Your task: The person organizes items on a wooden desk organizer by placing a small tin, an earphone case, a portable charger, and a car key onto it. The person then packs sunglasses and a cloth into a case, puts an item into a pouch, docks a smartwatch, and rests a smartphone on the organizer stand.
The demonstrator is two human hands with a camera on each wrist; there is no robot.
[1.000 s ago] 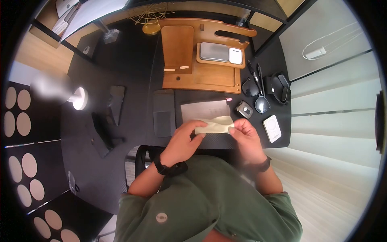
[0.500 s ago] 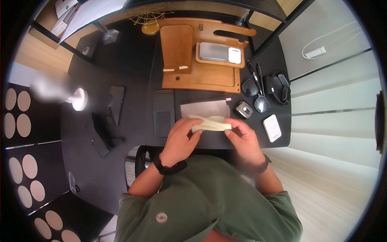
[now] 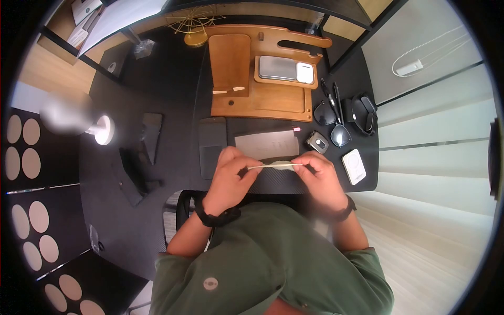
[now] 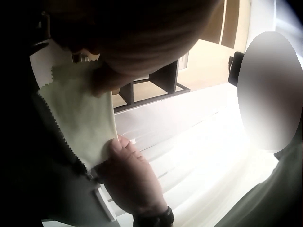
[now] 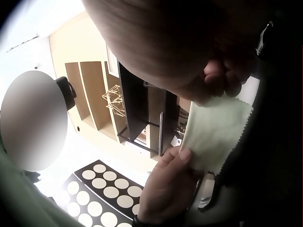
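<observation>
A pale green cleaning cloth with zigzag-cut edges is stretched between both hands, close over the front of the dark desk. My left hand pinches one end between thumb and fingers, while my right hand pinches the other. From the head the cloth looks edge-on, a thin strip. Its broad face shows in the left wrist view as a flat cloth pulled fairly taut along its upper fold. The right wrist view shows the same cloth hanging down, with my left thumb on its edge.
Behind the hands lies a pale flat sheet with a pink tab. Sunglasses, a small grey device and a white power bank sit to the right. A wooden organizer stands behind; a dark flat case lies left.
The cloth has turned from showing its broad, rumpled face to edge-on and straighter. My left hand has shifted slightly left, and both hands keep their pinch.
</observation>
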